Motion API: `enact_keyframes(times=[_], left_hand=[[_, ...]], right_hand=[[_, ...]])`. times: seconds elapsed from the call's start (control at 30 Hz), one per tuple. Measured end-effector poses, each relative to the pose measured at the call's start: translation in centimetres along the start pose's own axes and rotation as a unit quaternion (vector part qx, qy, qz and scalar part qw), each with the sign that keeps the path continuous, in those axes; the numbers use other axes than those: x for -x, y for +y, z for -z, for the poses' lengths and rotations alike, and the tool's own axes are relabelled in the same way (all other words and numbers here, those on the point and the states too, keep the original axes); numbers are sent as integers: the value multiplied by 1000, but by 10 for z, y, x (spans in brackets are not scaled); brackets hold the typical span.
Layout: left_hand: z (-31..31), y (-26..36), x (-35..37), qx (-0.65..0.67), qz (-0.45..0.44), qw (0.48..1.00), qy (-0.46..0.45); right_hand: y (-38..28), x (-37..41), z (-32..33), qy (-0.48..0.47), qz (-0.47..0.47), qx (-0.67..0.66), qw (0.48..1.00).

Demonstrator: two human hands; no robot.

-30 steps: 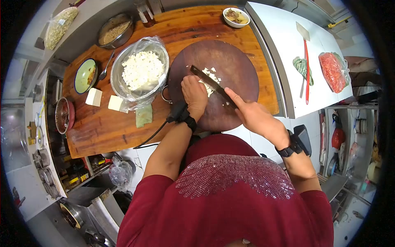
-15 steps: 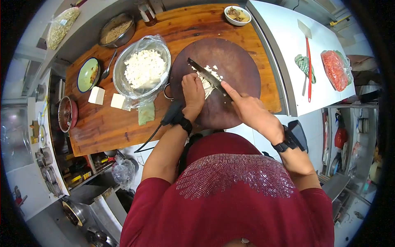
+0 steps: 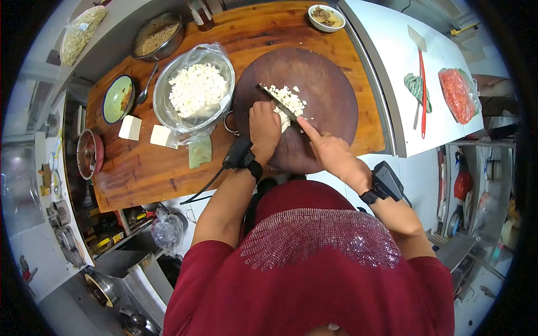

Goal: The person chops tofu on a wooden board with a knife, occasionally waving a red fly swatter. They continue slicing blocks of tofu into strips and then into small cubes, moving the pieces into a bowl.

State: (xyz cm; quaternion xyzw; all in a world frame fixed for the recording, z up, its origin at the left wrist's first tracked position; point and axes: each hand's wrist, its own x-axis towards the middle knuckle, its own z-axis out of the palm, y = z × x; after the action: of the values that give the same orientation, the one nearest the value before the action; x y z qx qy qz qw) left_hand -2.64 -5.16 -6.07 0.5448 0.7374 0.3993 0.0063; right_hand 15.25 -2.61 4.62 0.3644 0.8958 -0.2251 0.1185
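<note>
A red bowl (image 3: 98, 154) and a green bowl (image 3: 115, 101) stand leftmost on the bench (image 3: 140, 176), then two white blocks (image 3: 130, 128) and a plastic-lined basin (image 3: 226, 95) heaped with white cubes (image 3: 196, 89). The left hand's (image 3: 265, 126) fingers curl beside the knife (image 3: 277, 101); whether they grip a piece, I cannot tell. White bits (image 3: 292, 101) lie along the blade on the round board (image 3: 328, 106). The right hand's (image 3: 332, 154) fingers grasp the knife handle.

Dark-bladed knife (image 3: 278, 103) slanted beside loose white cubes (image 3: 291, 99) on round brown board (image 3: 328, 84).
</note>
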Motion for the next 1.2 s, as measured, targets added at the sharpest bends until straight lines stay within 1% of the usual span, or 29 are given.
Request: enact_keyframes(times=[0.1,0.17,0.23,0.3,0.4,0.43,0.5,0.53,0.6,0.7,0.77,0.87,0.93,1.03,1.07,1.1,1.13,1.2], left_hand=[[-1,-1,5,15,-20,1000,13],[-1,-1,5,-18,-3,999,32],[0,-1,5,-15,-4,999,39],[0,0,4,-13,-5,999,45],[-1,0,6,-19,6,999,41],[-1,-1,5,-22,4,999,25],[0,-2,5,-25,2,1000,8],[3,1,4,-22,5,1000,-1],[3,3,0,-19,6,1000,-7],[2,2,6,-16,1,1000,-1],[1,1,4,-8,2,1000,26],[4,6,5,-17,7,999,41],[2,4,5,-25,9,999,41],[-1,0,5,-36,12,999,29],[-1,0,5,-36,10,999,18],[0,1,6,-37,10,999,18],[2,3,5,-30,17,999,3],[2,3,2,-26,24,999,-11]], right_hand=[[-5,6,24,8,6,10,1000],[-6,16,33,23,21,8,999],[-7,25,44,37,38,10,999],[-8,31,52,-13,28,-34,999],[-6,34,48,-23,18,-39,999],[-7,31,46,-26,19,-39,999],[-12,21,38,-47,-14,-37,998],[-9,16,24,-48,-15,-38,998],[1,3,-7,25,7,-6,1000],[-1,3,14,27,24,-21,999],[-2,11,24,45,40,-1,998],[-9,28,45,23,48,-28,998],[-12,35,51,-31,24,-36,999],[-12,30,44,-42,10,-22,999],[-9,24,29,-43,11,-23,999],[-3,13,5,-11,17,-9,1000],[-6,5,1,23,24,6,999],[-4,-1,7,18,25,4,1000]])
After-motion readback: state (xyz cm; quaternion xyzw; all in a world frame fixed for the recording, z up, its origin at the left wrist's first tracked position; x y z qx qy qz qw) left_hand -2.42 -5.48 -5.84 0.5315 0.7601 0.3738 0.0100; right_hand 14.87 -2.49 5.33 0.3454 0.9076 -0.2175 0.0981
